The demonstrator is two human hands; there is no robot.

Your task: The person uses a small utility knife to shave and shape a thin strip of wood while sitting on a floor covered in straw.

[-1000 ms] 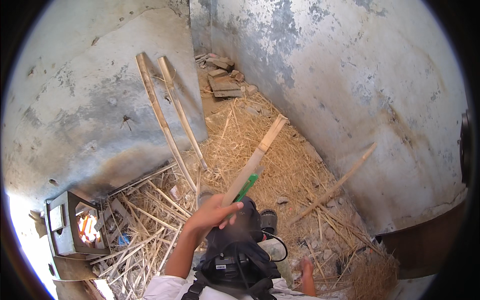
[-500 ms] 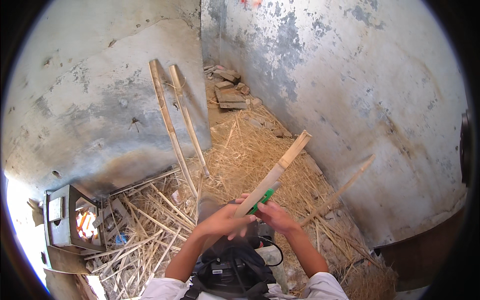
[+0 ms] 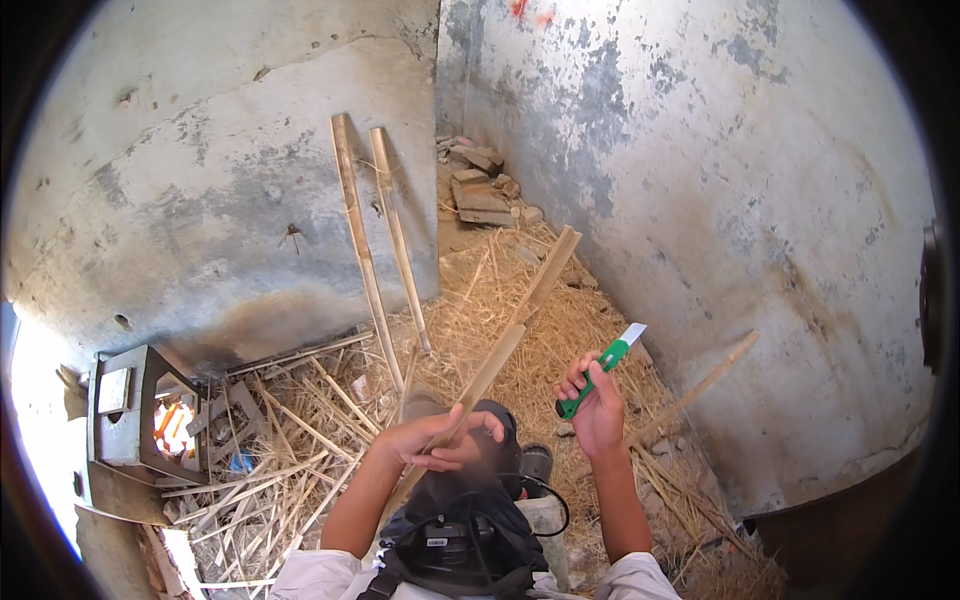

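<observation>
Bamboo strip (image 3: 497, 355), long and tan

The knife (image 3: 613, 357) has a bright green body and a silvery-white blade (image 3: 635, 333); the bamboo strip (image 3: 498, 351) is tan, with a darker band across its joint. Golden-yellow straw (image 3: 470, 293) contrasts with the right wall (image 3: 690, 210), whitish and mottled with blue-grey patches and rusty brown streaks. The sleeve (image 3: 638, 578) is white, the pouch (image 3: 462, 548) black, the small scrap (image 3: 241, 461) blue.
</observation>
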